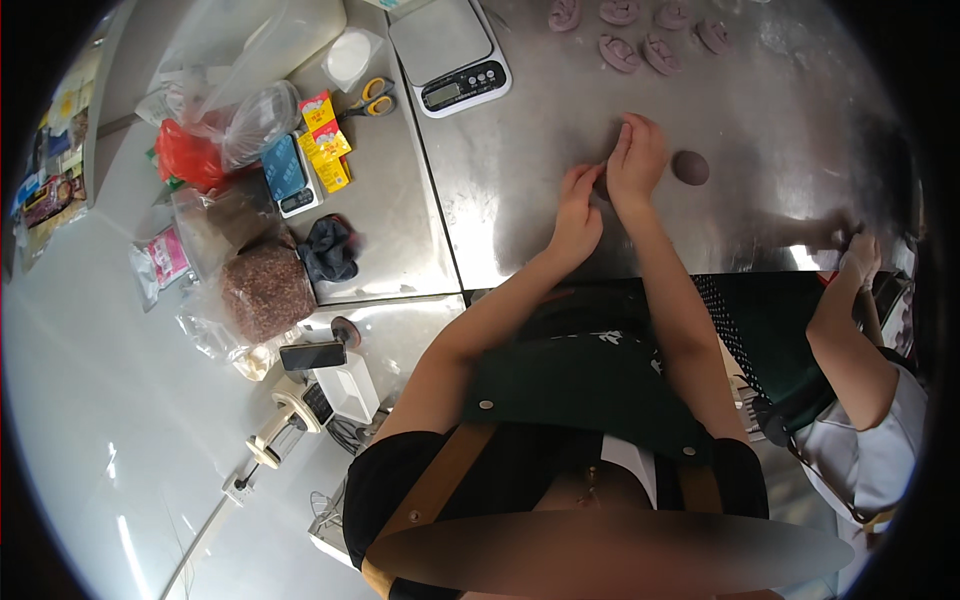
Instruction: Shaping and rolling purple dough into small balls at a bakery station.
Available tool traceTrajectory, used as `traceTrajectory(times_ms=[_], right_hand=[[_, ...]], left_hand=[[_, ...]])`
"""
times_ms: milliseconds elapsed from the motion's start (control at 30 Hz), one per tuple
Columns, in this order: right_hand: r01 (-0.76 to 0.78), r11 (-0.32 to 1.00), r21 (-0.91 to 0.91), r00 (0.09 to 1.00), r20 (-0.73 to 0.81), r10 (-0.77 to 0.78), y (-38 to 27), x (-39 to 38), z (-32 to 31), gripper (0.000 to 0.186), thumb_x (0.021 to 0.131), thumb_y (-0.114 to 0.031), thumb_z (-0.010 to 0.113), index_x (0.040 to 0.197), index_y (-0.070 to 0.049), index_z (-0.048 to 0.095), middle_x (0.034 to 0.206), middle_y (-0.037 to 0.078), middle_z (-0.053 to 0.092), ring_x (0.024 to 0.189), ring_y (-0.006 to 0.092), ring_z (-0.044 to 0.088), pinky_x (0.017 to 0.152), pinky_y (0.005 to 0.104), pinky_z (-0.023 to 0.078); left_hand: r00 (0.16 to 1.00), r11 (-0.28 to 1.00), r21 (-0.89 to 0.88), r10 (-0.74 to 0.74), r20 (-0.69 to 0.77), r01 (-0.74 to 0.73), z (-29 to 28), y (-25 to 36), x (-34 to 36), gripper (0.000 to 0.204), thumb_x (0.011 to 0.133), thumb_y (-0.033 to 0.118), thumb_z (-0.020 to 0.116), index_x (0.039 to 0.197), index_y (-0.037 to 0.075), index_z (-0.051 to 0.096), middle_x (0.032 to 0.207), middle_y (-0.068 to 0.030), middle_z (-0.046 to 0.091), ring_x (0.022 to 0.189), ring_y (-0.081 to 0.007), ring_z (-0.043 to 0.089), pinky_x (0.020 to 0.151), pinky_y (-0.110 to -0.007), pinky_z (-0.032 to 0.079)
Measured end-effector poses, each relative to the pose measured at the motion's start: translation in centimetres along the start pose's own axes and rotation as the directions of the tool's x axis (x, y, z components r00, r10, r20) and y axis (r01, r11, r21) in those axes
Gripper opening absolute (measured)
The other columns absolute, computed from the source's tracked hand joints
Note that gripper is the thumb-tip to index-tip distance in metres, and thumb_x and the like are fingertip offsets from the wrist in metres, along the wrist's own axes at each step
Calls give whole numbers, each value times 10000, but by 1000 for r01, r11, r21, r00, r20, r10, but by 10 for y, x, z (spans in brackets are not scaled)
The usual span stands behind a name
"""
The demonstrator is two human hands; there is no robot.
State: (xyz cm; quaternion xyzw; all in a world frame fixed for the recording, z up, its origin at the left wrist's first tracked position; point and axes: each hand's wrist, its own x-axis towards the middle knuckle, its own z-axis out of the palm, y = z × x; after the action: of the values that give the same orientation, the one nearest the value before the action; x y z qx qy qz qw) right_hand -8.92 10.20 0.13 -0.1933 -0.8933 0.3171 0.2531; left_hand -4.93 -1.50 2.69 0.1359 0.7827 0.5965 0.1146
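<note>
On the steel table, my left hand and my right hand meet, fingers close together. A small dark purple piece of dough shows between them, mostly covered by the fingers. My left fingertips press at its side, and my right hand curves around its other side with the palm turned inward. Just right of my right hand rests a smooth round purple dough ball, untouched. Farther off, several folded purple dough pieces lie in loose rows.
A white kitchen scale stands far left of my hands. Past the table seam are scissors, yellow packets, a smaller scale, a dark cloth and a bag of reddish-brown filling. At right, a co-worker's hand touches the table.
</note>
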Motion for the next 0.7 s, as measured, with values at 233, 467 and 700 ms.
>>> traceTrajectory(times_ms=[233, 467, 700], right_hand=[[19, 992, -127, 999, -43, -24, 14, -29, 3, 199, 867, -103, 518, 1051, -109, 592, 1027, 82, 593, 966, 292, 543, 806, 434, 369], [-105, 993, -59, 993, 42, 108, 7, -21, 5, 180, 873, -122, 525, 1042, -115, 587, 1023, 67, 590, 963, 282, 544, 794, 429, 370], [-69, 990, -123, 998, -4, 69, 22, -50, 12, 195, 855, -118, 536, 1044, -118, 585, 1009, 66, 598, 952, 278, 556, 785, 428, 377]], left_hand=[[994, 997, -39, -70, -86, 67, 1, -19, -10, 557, 687, -123, 380, 1231, -47, 470, 1222, -216, 437, 1122, -355, 449, 968, -362, 384], [994, 999, 6, -52, 96, 52, -3, -20, -2, 605, 694, -123, 373, 1293, -47, 409, 1251, -226, 433, 1149, -373, 448, 1002, -385, 362], [996, 996, -68, -58, -66, 53, 8, -26, -27, 650, 689, -133, 376, 1332, -43, 351, 1269, -243, 437, 1212, -367, 412, 1048, -396, 321]])
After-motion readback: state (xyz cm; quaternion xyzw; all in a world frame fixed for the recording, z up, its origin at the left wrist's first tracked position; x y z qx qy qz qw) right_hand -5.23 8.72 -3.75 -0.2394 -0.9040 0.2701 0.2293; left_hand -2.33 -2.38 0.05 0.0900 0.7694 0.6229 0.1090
